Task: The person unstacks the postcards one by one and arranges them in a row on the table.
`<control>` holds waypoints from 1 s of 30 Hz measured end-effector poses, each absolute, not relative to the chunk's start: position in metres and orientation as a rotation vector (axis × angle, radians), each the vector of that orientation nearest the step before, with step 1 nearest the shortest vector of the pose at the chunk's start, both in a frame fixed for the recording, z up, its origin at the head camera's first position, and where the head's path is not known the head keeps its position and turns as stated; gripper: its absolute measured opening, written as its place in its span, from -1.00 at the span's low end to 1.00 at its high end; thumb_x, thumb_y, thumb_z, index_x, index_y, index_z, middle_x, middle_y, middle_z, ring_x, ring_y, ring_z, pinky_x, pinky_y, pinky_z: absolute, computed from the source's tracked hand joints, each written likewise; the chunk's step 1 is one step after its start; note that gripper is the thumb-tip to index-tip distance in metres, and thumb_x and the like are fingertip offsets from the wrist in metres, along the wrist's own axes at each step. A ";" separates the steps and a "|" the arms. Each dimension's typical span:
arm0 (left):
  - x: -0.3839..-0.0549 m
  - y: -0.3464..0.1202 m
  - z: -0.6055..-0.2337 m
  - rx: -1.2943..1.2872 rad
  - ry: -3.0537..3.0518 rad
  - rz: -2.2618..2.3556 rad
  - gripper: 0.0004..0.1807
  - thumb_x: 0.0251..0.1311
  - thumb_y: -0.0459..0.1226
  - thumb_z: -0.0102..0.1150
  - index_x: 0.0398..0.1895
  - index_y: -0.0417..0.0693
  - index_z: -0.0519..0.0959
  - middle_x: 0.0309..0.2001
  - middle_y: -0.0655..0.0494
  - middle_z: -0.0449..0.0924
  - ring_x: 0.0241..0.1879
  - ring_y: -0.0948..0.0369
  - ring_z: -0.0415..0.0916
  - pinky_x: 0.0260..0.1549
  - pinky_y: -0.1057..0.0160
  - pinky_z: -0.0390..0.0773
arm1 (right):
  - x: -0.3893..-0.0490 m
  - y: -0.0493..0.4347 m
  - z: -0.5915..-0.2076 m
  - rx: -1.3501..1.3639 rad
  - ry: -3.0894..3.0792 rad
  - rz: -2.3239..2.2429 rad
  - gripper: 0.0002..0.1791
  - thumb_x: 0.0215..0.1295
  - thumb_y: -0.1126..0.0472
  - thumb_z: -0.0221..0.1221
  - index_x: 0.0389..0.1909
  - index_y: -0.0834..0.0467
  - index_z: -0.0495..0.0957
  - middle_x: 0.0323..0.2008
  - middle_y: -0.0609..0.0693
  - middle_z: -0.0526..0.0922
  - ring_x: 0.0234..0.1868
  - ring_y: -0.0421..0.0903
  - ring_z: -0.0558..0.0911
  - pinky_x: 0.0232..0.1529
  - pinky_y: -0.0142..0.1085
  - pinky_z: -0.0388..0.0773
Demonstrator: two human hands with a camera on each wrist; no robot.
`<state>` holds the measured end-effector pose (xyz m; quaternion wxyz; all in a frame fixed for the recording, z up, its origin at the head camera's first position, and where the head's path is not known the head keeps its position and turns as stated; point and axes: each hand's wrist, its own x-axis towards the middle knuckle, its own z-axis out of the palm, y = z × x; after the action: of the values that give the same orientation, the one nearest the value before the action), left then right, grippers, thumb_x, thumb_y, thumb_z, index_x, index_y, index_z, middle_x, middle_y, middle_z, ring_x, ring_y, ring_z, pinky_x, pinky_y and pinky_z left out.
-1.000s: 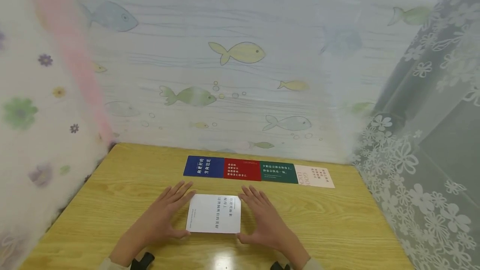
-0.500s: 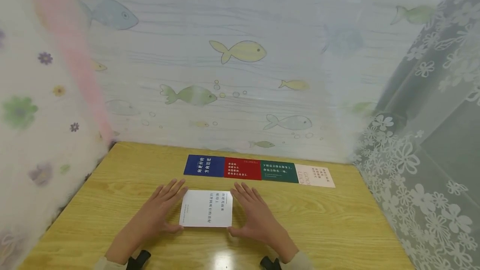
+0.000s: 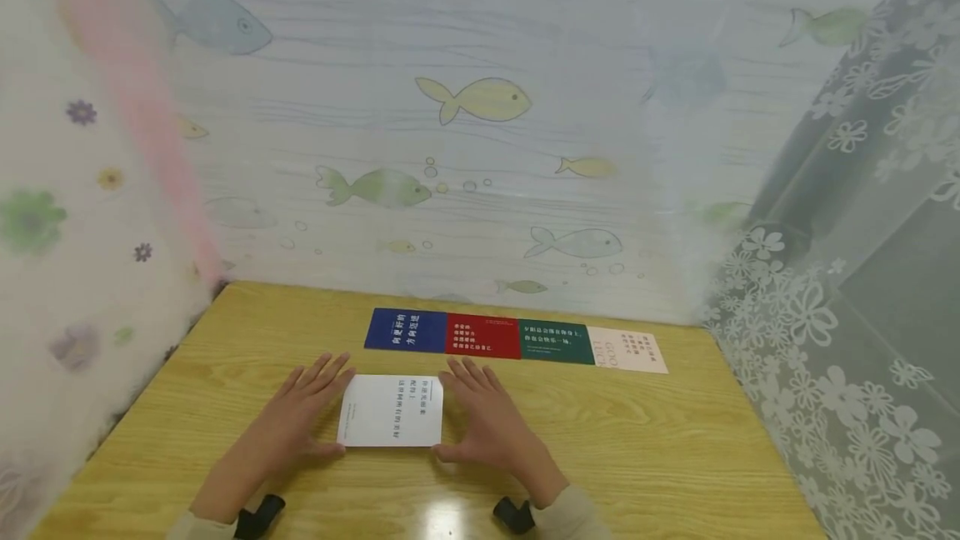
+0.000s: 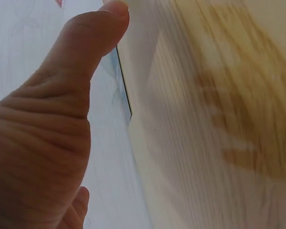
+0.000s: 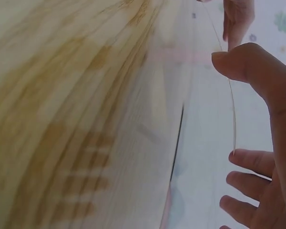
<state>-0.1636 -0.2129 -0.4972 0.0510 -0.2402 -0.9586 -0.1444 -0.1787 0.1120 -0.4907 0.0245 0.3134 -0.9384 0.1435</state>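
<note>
A white card (image 3: 390, 411) with dark printed characters hangs between both hands above the wooden table, its text turned sideways. My left hand (image 3: 288, 415) holds its left side, thumb at the near corner and index finger at the far one. The right hand (image 3: 491, 423) grips the opposite side likewise. Seen edge-on in the right wrist view, the card (image 5: 234, 114) runs between the right thumb (image 5: 252, 64) and index fingertip, the other fingers spread below. In the left wrist view the left thumb (image 4: 76, 52) shows at its tip, and the card is mostly hidden.
Toward the table's back lies a row of cards side by side: blue (image 3: 381, 330), red (image 3: 506, 344), green (image 3: 581, 352) and pale pink (image 3: 648, 361). The wood-grain table (image 3: 637, 457) reflects light. A fish-print curtain (image 3: 480, 207) hangs behind; sheer floral fabric (image 3: 810, 407) borders the right.
Both hands have carried the white card leftward and slightly toward the back, their hold on it unchanged. The row of cards stays where it was.
</note>
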 end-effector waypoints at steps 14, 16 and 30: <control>-0.181 -0.239 -0.494 -0.724 -2.922 -0.427 0.19 -0.18 -0.01 0.64 0.55 -0.19 0.23 0.55 -0.20 0.17 0.53 -0.27 0.03 0.41 -0.38 0.10 | -0.202 0.080 -0.491 0.938 -2.955 0.355 0.15 0.01 -0.37 0.41 0.57 0.04 0.20 0.59 0.03 0.15 0.62 0.05 0.08 0.60 0.06 0.04; -0.184 -0.244 -0.494 -0.732 -2.928 -0.418 0.18 -0.16 0.00 0.62 0.55 -0.20 0.22 0.55 -0.21 0.16 0.52 -0.28 0.03 0.40 -0.39 0.10 | -0.207 0.075 -0.491 0.935 -2.964 0.351 0.15 0.01 -0.37 0.41 0.57 0.03 0.19 0.59 0.03 0.15 0.62 0.04 0.07 0.60 0.06 0.04; -0.212 -0.275 -0.500 -0.752 -2.979 -0.481 0.14 -0.09 0.00 0.58 0.52 -0.27 0.22 0.50 -0.34 0.19 0.47 -0.41 0.03 0.33 -0.50 0.09 | -0.237 0.045 -0.496 0.908 -3.018 0.419 0.12 0.01 -0.36 0.43 0.56 -0.03 0.22 0.59 0.00 0.16 0.62 0.03 0.09 0.60 0.05 0.04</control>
<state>-0.2123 -0.2750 -0.5003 0.0158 -0.2419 -0.9578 -0.1548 -0.2368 0.0447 -0.4957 -0.0190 0.2854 -0.9491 0.1318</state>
